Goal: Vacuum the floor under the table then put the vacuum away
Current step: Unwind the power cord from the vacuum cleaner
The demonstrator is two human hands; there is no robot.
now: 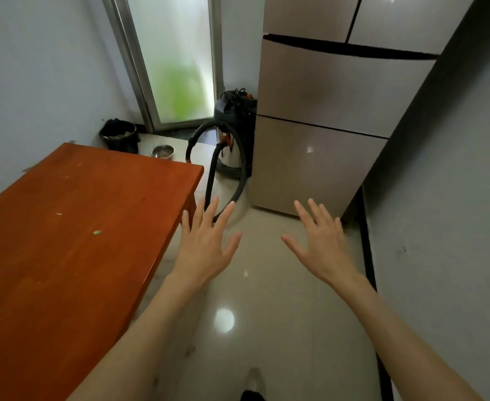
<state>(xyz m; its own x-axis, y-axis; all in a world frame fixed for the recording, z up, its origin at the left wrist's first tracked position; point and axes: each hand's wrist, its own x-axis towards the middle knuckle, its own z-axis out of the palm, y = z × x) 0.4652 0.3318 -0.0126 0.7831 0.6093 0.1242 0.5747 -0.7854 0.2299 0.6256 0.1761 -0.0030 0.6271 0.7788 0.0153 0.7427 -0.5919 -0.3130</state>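
Note:
A canister vacuum (233, 131) with a black top and a steel drum stands in the far corner, between the glass door and the fridge. Its black hose (239, 180) loops down over the floor in front of it. The reddish wooden table (73, 227) fills the left side. My left hand (206, 241) is stretched out with fingers spread, just past the table's right edge and in front of the hose loop. My right hand (321, 244) is also spread flat, over the tiled floor. Both hands hold nothing and are well short of the vacuum.
A tall beige fridge (324, 125) stands right of the vacuum. A black bin (120, 136) and a steel bowl (162, 151) sit on the floor behind the table. A grey wall (446, 198) closes the right side. Glossy floor tiles (266, 328) run between table and wall.

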